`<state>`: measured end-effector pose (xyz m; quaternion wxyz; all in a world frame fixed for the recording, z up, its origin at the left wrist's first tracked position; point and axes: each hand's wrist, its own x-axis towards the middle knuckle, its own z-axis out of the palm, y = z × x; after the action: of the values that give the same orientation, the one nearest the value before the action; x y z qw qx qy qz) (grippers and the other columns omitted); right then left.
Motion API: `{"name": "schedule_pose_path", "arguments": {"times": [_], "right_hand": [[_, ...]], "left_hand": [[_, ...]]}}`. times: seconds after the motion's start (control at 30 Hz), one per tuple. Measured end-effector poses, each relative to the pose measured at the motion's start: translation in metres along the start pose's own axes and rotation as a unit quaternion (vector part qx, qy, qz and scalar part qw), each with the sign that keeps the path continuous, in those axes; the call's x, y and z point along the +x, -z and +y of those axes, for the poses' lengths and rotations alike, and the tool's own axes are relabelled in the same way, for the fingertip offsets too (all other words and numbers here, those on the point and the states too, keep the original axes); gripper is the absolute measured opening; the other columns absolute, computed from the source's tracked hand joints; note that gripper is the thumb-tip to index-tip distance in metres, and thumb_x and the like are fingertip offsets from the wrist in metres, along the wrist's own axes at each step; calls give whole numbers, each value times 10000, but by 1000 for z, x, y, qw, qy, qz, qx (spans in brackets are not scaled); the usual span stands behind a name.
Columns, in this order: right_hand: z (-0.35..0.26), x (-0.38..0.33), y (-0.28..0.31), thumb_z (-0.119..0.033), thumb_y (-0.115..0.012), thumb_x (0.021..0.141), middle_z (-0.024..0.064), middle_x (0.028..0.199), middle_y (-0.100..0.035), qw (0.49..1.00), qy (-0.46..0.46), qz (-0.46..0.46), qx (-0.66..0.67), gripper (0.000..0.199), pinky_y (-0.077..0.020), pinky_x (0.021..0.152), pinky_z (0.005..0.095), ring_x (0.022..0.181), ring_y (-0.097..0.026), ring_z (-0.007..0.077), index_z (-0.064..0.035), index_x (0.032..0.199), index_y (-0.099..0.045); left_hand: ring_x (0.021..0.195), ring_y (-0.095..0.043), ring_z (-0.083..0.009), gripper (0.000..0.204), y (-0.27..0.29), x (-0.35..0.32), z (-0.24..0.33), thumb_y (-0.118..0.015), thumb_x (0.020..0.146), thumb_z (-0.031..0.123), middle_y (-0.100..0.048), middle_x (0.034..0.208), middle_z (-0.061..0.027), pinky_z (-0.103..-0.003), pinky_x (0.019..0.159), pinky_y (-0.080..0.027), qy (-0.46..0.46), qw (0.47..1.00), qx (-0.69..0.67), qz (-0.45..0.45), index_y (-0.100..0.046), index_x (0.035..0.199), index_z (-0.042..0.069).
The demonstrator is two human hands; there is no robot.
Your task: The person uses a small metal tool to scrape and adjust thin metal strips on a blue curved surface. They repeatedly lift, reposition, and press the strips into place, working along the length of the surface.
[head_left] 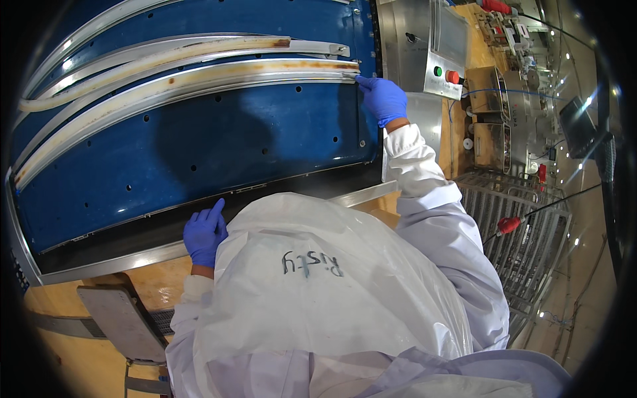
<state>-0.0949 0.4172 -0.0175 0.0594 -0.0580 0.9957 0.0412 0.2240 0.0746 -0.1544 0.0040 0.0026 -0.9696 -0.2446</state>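
A wide blue machine surface (199, 139) with curved metal guide rails (199, 76) fills the upper left. My right hand (383, 98), in a blue glove, reaches up and touches the right end of the lower rail with its fingertips. My left hand (204, 233), also gloved blue, rests with fingers spread on the dark lower edge of the blue surface, by the steel frame strip (133, 259). Neither hand holds anything. A clear plastic apron (318, 285) over my white coat covers the lower middle.
A steel control box with a green and a red button (443, 71) stands right of my right hand. A metal grate (511, 219) with a red-handled tool (509, 225) lies at the right. A grey step (123, 322) sits at lower left on the orange floor.
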Motion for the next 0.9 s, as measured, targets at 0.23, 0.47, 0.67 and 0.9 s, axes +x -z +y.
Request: {"name": "schedule_pose_path", "arguments": {"times": [0.23,0.47,0.67,0.9], "right_hand": [[1,8,10,-303,-602,907,94,994,-701,1000,14,-28,-2,249,-530,806,411,922,-663,324,-297,1129,-713],[6,18,3,-300,-596,900,117,957,-704,997,45,-28,-49,251,-539,774,421,874,-670,335,-283,1115,-725],[-6,15,2,-292,-592,895,120,985,-704,998,37,-9,-53,273,-537,797,421,902,-668,339,-283,1139,-715],[10,12,5,-304,-589,909,76,1038,-698,1000,17,-12,1,250,-530,813,426,946,-661,316,-295,1123,-718]], "left_hand": [[698,-578,-230,482,0,-3,-1,-665,711,150,-633,813,-6,-356,653,-506,17,1000,12,-9,-675,1180,264],[709,-577,-217,576,-3,-5,-2,-707,648,169,-630,818,5,-351,649,-501,11,1000,6,-4,-655,1216,253],[701,-570,-216,599,1,-4,-3,-727,631,159,-615,800,13,-353,646,-496,10,1000,0,-16,-653,1219,249],[725,-573,-216,611,2,-3,-4,-738,636,162,-616,816,18,-348,662,-497,3,1000,3,-6,-646,1233,253]]}}
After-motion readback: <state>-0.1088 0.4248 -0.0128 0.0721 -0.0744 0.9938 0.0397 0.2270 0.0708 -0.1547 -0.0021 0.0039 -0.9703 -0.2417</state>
